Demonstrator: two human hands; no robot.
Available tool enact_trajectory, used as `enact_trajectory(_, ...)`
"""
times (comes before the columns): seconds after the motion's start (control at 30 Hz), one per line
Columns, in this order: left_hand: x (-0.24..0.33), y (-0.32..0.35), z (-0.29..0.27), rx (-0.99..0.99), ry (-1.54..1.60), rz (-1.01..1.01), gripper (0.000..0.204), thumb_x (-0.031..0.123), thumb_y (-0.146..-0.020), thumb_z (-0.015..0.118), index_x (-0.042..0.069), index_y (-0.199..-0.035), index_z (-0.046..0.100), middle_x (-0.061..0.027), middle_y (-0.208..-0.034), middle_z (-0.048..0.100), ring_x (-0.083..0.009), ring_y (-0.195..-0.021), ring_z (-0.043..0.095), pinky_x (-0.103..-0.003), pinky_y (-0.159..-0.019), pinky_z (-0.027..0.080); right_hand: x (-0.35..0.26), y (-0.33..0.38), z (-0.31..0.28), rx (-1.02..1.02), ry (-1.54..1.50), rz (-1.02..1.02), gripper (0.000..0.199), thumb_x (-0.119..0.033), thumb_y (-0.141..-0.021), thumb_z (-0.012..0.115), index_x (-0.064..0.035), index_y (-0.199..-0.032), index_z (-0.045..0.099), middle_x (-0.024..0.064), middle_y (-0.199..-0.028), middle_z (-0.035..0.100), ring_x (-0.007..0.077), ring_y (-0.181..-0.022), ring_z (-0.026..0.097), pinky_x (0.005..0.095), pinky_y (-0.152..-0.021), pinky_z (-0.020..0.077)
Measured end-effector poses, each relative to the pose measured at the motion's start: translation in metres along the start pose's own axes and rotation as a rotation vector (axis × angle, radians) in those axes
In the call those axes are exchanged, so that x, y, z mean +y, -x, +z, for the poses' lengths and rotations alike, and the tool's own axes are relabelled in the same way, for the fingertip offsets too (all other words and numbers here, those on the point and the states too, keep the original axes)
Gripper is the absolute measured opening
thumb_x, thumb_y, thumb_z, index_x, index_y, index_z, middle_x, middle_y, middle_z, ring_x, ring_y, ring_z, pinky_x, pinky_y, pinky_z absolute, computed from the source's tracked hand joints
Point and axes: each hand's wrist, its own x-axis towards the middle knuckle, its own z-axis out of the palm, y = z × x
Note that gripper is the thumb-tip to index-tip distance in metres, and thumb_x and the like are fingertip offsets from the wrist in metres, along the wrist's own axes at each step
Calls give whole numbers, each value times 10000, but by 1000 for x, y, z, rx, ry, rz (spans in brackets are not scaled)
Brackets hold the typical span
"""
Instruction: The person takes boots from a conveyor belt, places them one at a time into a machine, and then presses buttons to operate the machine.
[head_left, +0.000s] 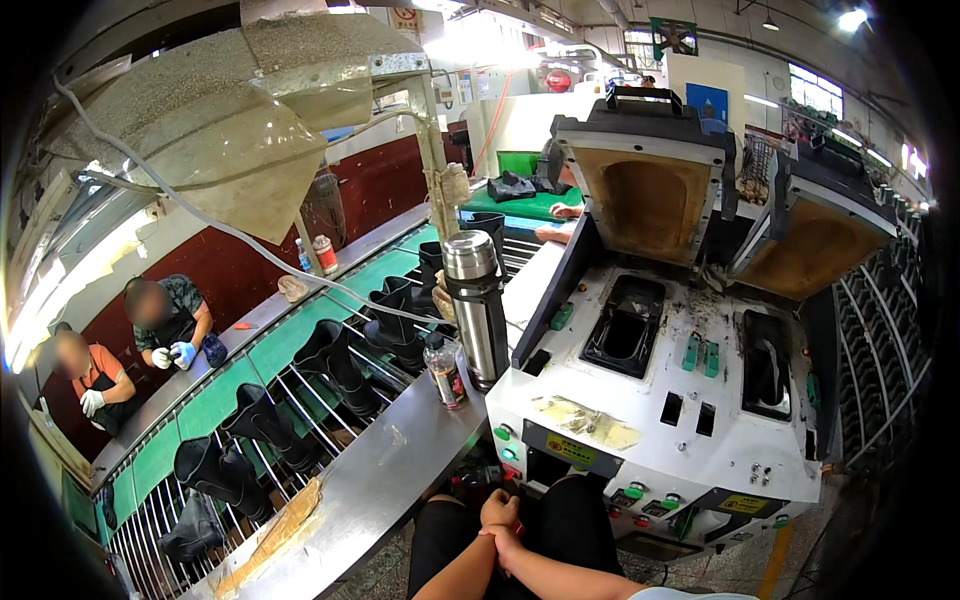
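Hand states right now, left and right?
Left hand: looks curled; can't tell if fully closed or holding anything.
Right hand: appears closed around the left wrist.

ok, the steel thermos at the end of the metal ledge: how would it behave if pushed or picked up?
The steel thermos is tall and narrow, so a push near its top would probably tip it. Its shiny metal body looks rigid, so likely no give under a squeeze. That smooth surface could also be somewhat slippery.

legwear (575,515) — black cloth over both thighs; right sleeve (685,595) — whitish, edge showing; fingers (493,530) bare
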Motion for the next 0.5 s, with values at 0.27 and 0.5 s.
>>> enact_trajectory(0.27, -3, -2, 2, -17, 10, 10, 238, 284, -718, 629, 51, -722, 584, -172, -694, 618, -354, -666, 615, -423, -618, 482, 4, -9, -4, -5, -6, -53, 446, -184, -665, 682, 45, -1033, 579, 209, -1120, 567, 338, -1100, 510, 426, -984, 375)
enact_trajectory(0.5, -8, -4, 4, 7, 45, 0, 243, 280, -709, 621, 42, -699, 571, -180, -694, 613, -353, -656, 602, -419, -620, 477, 5, -6, -3, -9, -9, -75, 367, -171, -648, 695, 26, -945, 609, 197, -1053, 591, 322, -1029, 546, 417, -946, 401)
